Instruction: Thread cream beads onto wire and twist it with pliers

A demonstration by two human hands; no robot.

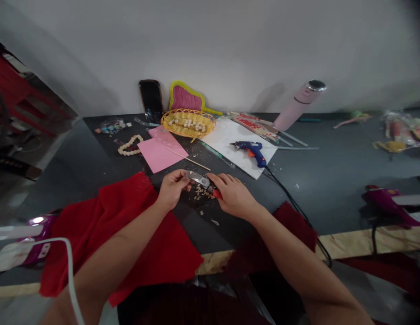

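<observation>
My right hand point(239, 196) is wrapped round the red handle of a pair of pruning shears point(199, 178), whose metal blades point left. My left hand point(172, 188) is closed in a pinch at the blade tips; what lies between its fingers is too small to make out. Under the shears, small pale cut bits point(202, 193) are scattered on the dark tabletop point(230, 234). Just beyond my hands are a thin wooden stick point(196, 163) and pink paper sheets point(156, 155). A red cloth point(118, 216) lies beneath my left forearm.
A yellow basket point(169, 128) holds small pale pieces. Behind it stand a phone point(151, 100) and a yellow-edged pink fan shape point(186, 98). A blue glue gun point(252, 151) rests on a white board point(226, 135), its cord trailing right. A pink flask point(296, 108) stands farther right.
</observation>
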